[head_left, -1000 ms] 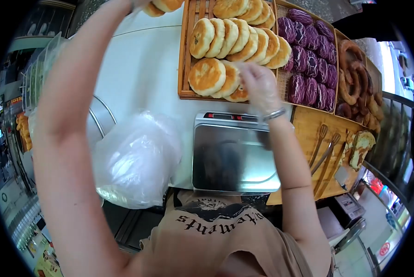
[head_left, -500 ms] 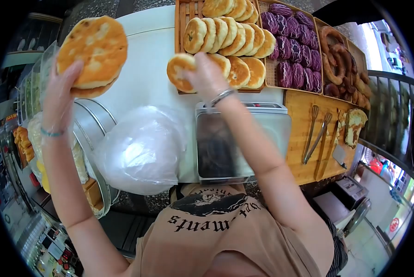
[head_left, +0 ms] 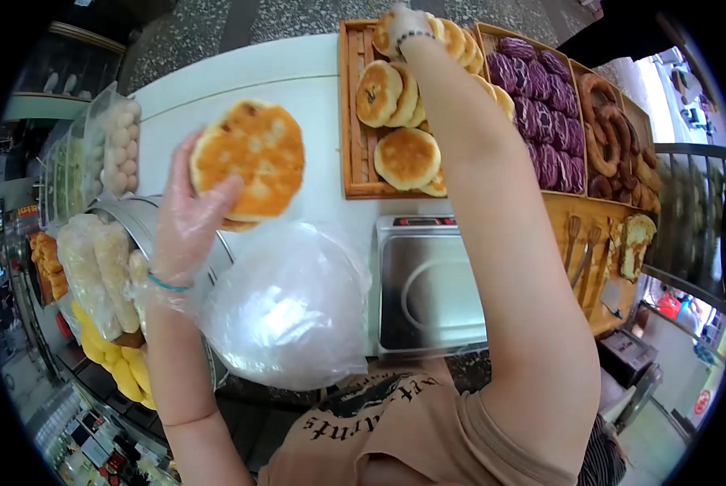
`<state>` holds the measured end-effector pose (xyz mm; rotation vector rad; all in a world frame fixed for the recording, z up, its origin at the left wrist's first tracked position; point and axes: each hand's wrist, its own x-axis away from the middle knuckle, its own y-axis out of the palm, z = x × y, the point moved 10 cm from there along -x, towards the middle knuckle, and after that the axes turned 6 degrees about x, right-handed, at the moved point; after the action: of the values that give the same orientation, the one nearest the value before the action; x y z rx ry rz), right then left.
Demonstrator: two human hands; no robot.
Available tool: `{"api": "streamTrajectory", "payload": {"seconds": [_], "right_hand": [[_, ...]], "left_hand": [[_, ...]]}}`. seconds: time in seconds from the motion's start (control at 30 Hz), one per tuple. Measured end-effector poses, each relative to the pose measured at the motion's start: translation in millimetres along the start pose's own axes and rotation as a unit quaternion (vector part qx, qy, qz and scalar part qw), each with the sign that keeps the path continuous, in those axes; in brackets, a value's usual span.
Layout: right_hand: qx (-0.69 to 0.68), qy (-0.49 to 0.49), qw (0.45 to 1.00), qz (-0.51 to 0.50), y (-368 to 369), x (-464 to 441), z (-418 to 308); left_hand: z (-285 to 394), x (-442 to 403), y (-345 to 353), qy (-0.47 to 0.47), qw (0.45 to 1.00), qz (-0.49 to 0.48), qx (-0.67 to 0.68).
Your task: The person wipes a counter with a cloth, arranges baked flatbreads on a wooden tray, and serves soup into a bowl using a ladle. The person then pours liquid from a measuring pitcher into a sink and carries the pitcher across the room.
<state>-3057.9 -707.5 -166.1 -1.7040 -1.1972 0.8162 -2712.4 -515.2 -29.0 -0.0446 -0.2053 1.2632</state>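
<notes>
Left hand (head_left: 197, 198) is holding browned flatbread (head_left: 254, 162); right hand (head_left: 409, 24), finger spread hidden, is seemingly touching the far-left flatbread (head_left: 382, 36).

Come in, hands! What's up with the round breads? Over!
Left hand: holding at least one browned flatbread. Right hand: at far flatbreads in wooden tray, grip unclear. In the way: right arm, hiding part of tray.

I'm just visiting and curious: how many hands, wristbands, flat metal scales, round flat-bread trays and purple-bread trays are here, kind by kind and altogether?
Left hand and right hand: 2
Teal wristband and beaded wristband: 2
Flat metal scale: 1
Flat-bread tray: 1
Purple-bread tray: 1
Total: 7
</notes>
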Motion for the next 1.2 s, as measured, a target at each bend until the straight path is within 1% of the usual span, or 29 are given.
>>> {"api": "streamTrajectory", "payload": {"seconds": [0.07,0.1,0.13,0.17,0.2,0.23,0.27,0.33,0.37,0.4,0.43,0.47,0.5,0.53,0.6,0.67,0.7,0.73,0.8,0.83,0.9,0.93,0.97,1.0,1.03,1.07,1.13,1.17,1.2], "right_hand": [[0.061,0.078,0.995,-0.029,16.7,-0.1,20.7],[0.101,0.032,0.994,0.004,21.0,-10.5,19.6],[0.101,0.037,0.994,0.001,10.3,-1.8,20.3],[0.136,0.003,0.991,0.016,-17.2,13.6,5.9],[0.171,-0.03,0.984,0.029,-29.4,27.5,-2.7],[0.14,-0.036,0.985,0.096,-30.8,24.3,3.8],[0.143,-0.031,0.985,0.092,-49.1,41.3,1.7],[0.009,-0.071,0.994,0.083,-94.4,79.1,-9.2],[0.093,-0.172,0.969,0.154,-103.7,103.3,-8.7],[0.176,-0.269,0.922,0.217,-99.0,137.0,-1.1],[0.032,-0.192,0.96,0.202,-102.6,148.5,32.7],[-0.113,-0.11,0.971,0.183,-104.4,161.3,67.4],[-0.16,-0.043,0.98,0.114,-97.4,174.7,94.9],[-0.206,0.023,0.977,0.047,-87.8,187.1,121.3],[-0.294,0.124,0.946,0.051,-55.1,217.0,175.5],[-0.309,0.167,0.936,-0.009,-27.9,245.1,189.9],[-0.257,0.16,0.953,-0.016,-31.6,257.1,181.8],[-0.26,0.134,0.956,-0.011,-21.2,260.7,179.7],[-0.211,0.133,0.968,-0.039,-22.4,270.2,160.7],[-0.22,0.137,0.965,-0.036,-21.5,270.2,151.6],[-0.249,0.144,0.957,-0.043,-27.5,276.8,116.6],[-0.267,0.146,0.951,-0.049,-36.9,279.3,94.7],[-0.255,0.147,0.955,-0.027,-30.9,275.8,87.1],[-0.243,0.146,0.959,-0.006,-23.6,273.9,83.8],[-0.203,0.139,0.969,0.012,-24.9,277.0,83.6],[-0.204,0.139,0.969,0.012,-24.1,278.0,90.2],[-0.018,0.111,0.991,0.066,-38.9,274.0,105.8],[-0.014,0.115,0.992,0.043,-36.5,270.4,121.6],[-0.039,0.121,0.991,0.042,-37.1,271.8,138.0]], "left_hand": [[-4.2,-5.2,8.1,-0.003,1.0,-0.01,-0.013],[-9.0,-6.5,11.5,-0.009,1.0,-0.01,-0.015],[-14.3,-5.6,15.6,-0.019,1.0,-0.012,-0.016],[-16.5,-6.4,18.6,-0.026,0.999,-0.018,-0.016],[-13.5,-9.4,22.5,-0.016,0.994,-0.036,-0.101],[-9.5,-13.6,28.2,-0.003,0.981,-0.055,-0.184],[-7.5,-18.5,33.2,-0.007,0.981,-0.06,-0.183],[-1.3,-29.7,50.3,0.012,0.945,-0.108,-0.308],[2.1,-40.0,57.3,0.014,0.944,-0.111,-0.309],[3.3,-47.3,75.8,0.031,0.921,-0.153,-0.358],[4.5,-53.4,97.0,0.049,0.892,-0.196,-0.405],[11.1,-61.5,115.0,0.052,0.891,-0.2,-0.404],[9.0,-67.0,134.4,0.016,0.861,-0.221,-0.458],[5.1,-74.1,150.9,-0.018,0.826,-0.24,-0.51],[-16.2,-91.9,184.4,0.019,0.773,-0.245,-0.584],[-39.6,-101.8,212.1,0.014,0.768,-0.237,-0.595],[-55.2,-100.0,219.1,0.004,0.765,-0.228,-0.602],[-73.2,-94.4,225.2,0.003,0.764,-0.226,-0.605],[-106.1,-87.6,228.8,-0.039,0.788,-0.181,-0.587],[-109.3,-83.5,236.3,-0.036,0.787,-0.181,-0.589],[-119.0,-68.1,232.8,-0.121,0.805,-0.144,-0.563],[-114.9,-65.2,237.5,-0.117,0.803,-0.146,-0.566],[-111.7,-62.1,238.0,-0.119,0.809,-0.139,-0.559],[-109.3,-60.8,236.4,-0.123,0.815,-0.13,-0.551],[-112.2,-61.6,232.2,-0.145,0.823,-0.114,-0.537],[-113.6,-61.0,231.8,-0.144,0.822,-0.114,-0.539],[-115.1,-60.4,231.3,-0.135,0.814,-0.123,-0.551],[-115.1,-59.2,231.2,-0.141,0.817,-0.115,-0.548],[-115.2,-59.1,231.9,-0.142,0.817,-0.112,-0.547]]}}
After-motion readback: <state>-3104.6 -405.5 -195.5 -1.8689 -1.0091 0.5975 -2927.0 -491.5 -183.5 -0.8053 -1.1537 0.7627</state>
